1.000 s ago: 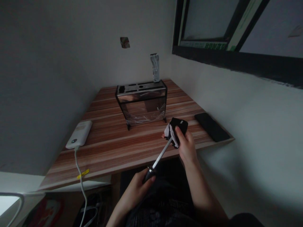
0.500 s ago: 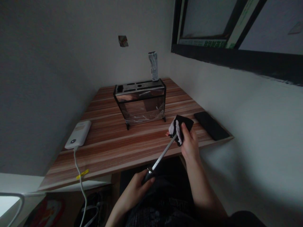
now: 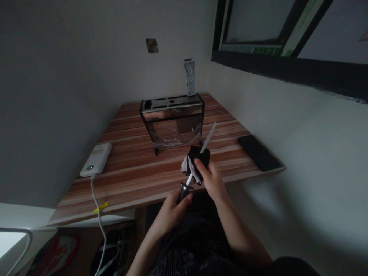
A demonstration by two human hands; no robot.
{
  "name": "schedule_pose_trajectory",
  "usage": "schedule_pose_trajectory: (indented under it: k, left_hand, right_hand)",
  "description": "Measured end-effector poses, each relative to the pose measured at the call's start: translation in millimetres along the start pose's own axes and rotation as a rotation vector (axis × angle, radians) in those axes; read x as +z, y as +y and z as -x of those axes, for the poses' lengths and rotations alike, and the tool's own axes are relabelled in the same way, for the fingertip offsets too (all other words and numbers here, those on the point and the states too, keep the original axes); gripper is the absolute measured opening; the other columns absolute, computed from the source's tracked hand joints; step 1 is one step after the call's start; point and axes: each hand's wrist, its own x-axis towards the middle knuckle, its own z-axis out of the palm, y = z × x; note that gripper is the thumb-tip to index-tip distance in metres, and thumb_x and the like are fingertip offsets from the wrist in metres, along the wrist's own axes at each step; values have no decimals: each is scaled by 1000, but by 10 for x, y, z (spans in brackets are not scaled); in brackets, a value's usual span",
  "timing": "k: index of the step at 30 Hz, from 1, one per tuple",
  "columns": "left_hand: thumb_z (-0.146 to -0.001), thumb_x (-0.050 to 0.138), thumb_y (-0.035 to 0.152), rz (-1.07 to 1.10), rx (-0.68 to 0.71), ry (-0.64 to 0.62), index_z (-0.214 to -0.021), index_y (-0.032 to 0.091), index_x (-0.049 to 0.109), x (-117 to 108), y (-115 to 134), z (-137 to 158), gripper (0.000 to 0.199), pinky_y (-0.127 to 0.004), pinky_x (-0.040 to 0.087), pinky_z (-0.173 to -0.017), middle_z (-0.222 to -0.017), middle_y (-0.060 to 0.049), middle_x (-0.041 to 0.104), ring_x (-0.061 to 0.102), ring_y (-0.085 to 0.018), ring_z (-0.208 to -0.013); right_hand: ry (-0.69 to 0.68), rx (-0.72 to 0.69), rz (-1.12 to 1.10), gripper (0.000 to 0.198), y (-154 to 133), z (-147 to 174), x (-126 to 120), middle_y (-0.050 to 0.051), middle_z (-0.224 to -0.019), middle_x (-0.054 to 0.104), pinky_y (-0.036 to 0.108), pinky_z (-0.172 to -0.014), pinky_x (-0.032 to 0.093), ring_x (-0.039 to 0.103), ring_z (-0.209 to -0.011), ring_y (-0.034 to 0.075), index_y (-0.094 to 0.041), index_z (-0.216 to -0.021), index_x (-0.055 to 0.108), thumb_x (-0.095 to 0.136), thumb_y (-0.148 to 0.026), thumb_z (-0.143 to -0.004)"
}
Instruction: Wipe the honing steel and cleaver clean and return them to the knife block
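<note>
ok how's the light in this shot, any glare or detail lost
Head view: dim overall, brightest at lower left, with soft shadow low on the right wall. Head view: faint glints on the stand; the pale rod reads distinctly, but the dark cloth in the right hand loses detail.

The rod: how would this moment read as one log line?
Left hand: grips dark handle | Right hand: holds cloth against rod | Rod tip: bare beyond cloth
</note>
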Motion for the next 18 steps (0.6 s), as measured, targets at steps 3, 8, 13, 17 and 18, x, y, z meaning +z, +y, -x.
schedule_pose_trajectory:
  k: [3,8,13,17,18]
  left_hand:
    - [-84,51,42,38,34,42,-80,16,51,-31,94,-113,26,-18,23,-43,-53,8,35,27,-6,-44]
    - [-83,50,34,19,79,34,-80,16,50,-89,207,-267,19,-17,24,-40,-46,10,36,29,-6,-39]
    - [-82,51,33,-35,105,-10,-78,15,53,-133,161,-373,19,-16,24,-38,-44,10,38,30,-5,-36]
    - [-84,51,37,-39,112,-91,-82,14,52,-179,73,-432,23,-15,24,-34,-46,11,38,29,-4,-34]
    - [-84,51,39,-28,111,-106,-84,14,51,-192,57,-440,25,-15,24,-33,-46,11,38,29,-4,-33]
  right_hand:
    - [-76,-10,49,35,-38,21,80,5,-73,69,28,-65,51,66,-73,21,-16,-83,67,57,-50,-81]
    - [-117,-43,82,31,-88,-10,109,6,-87,73,29,-70,52,68,-81,22,-17,-96,67,61,-43,-80]
    - [-91,-53,78,32,-41,-31,65,7,-88,73,30,-71,54,69,-82,23,-16,-98,67,62,-42,-79]
    - [-65,-66,80,33,13,-36,67,8,-93,73,31,-74,54,69,-86,24,-16,-99,67,63,-41,-78]
    - [-62,-69,81,33,24,-37,71,8,-94,73,32,-75,54,69,-86,24,-15,-99,67,63,-41,-78]
